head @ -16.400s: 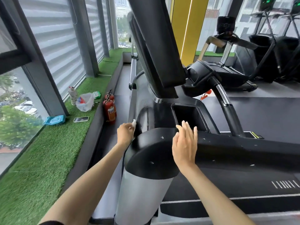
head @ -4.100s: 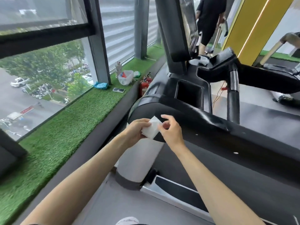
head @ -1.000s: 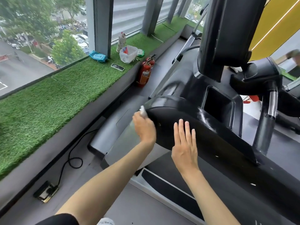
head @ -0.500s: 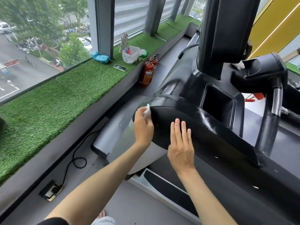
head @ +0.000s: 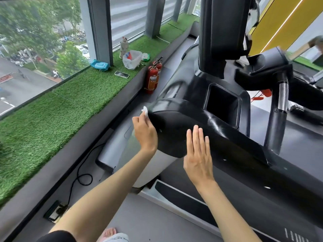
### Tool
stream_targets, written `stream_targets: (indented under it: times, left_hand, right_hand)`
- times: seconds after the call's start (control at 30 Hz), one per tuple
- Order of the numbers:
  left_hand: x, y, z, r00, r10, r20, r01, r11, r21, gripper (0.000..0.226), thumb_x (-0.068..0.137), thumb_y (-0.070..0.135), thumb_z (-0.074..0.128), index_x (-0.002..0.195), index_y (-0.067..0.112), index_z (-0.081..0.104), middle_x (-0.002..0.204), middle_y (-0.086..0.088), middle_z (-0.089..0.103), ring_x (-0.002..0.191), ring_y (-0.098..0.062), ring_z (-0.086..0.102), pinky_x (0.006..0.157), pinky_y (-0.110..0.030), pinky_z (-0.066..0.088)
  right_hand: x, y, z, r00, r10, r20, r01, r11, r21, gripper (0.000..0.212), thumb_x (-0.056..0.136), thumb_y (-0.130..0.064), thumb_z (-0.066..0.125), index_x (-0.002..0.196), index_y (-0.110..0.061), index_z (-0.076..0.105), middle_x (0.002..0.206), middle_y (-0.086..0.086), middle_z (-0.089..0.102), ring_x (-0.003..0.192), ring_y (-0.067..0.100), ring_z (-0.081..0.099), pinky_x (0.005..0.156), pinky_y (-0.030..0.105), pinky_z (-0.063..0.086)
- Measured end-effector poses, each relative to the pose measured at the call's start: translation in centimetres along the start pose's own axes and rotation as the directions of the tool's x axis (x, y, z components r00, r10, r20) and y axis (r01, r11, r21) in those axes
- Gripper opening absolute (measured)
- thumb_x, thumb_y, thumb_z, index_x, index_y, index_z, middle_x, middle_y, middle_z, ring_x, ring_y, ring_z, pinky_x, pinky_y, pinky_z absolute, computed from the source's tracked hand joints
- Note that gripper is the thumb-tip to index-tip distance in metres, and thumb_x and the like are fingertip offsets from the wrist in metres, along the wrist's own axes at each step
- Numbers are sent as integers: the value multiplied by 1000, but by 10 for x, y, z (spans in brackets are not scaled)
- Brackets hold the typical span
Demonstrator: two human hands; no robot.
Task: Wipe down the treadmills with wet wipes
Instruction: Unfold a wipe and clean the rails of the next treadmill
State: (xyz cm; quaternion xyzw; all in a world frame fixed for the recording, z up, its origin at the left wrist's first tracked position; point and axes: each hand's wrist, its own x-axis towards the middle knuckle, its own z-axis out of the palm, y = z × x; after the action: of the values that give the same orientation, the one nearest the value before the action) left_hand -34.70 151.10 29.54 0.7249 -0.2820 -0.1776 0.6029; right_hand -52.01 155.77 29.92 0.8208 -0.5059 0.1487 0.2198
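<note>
Left grip first: the left hand (head: 146,135) is clamped on a white wet wipe (head: 145,110). The fingers are curled round it, and just a bit of it pokes out above the knuckles. It's pressed against the rounded front end of the treadmill's black side arm (head: 176,117), right at the left edge. The right hand (head: 198,159) isn't gripping anything. Its fingers are straight and close together, lying flat on the same arm just to the right of the left hand.

At the very bottom of the view you can see toes in a slipper (head: 111,235). Left of that there's a floor socket (head: 55,211) with a black cable (head: 82,172) looping up toward the treadmill's base.

Under the arm there's a light grey upright (head: 122,149). Past the hands the arm has a deep square pocket (head: 222,103), and behind that the black console post (head: 222,32) goes up out of the top of the shot.

Further along, 2 red fire extinguishers (head: 151,79) stand on the floor against the ledge. The ledge is covered in fake grass (head: 70,102) and runs along the window. On it are a phone (head: 122,74) lying flat, a blue wipes pack (head: 100,65) against the window frame, a white plastic bag (head: 132,59) and a bottle (head: 123,47) standing upright behind the bag.

At far right there's a yellow wall panel (head: 272,23).
</note>
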Motion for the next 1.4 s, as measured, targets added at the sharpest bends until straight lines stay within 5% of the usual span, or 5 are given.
stream_targets:
  times: [0.17,0.4,0.57,0.8,1.4]
  left_hand:
    - [-32,3,3,651,698,298,-734,679,15,36,88,-6,52,123,1,60,86,-8,47,73,-17,47,62,-32,49]
    - [-17,6,9,938,340,64,-344,936,75,37,96,4,45,130,14,58,90,-5,40,79,-14,42,79,-13,33]
    - [-44,10,13,563,774,291,-801,597,-39,32,90,3,53,121,9,60,88,-8,51,79,-17,48,67,-27,47]
    - [-4,-22,0,984,-144,-104,139,989,-48,38,101,8,41,135,17,56,91,-8,36,63,-7,36,80,-24,38]
    - [-66,-41,4,833,470,292,-493,870,6,28,95,19,52,118,13,65,90,1,57,76,-9,53,73,-27,51]
  right_hand:
    - [0,5,3,999,30,-17,-31,999,-24,83,76,9,49,151,2,15,159,19,8,148,34,7,120,47,10]
    - [2,-4,3,998,60,-9,-61,997,-42,67,85,8,33,150,6,16,158,23,12,147,38,10,119,49,17]
    - [2,-5,4,997,68,-20,-69,997,-32,77,79,2,45,149,6,14,157,24,12,146,38,13,120,49,13]
    - [2,-5,5,998,64,-22,-65,996,-55,69,85,5,36,150,8,13,157,25,12,146,40,8,120,49,11]
    - [7,-21,12,979,169,111,-154,980,-128,67,91,-9,22,145,13,-13,151,33,-22,141,48,-18,116,55,-7]
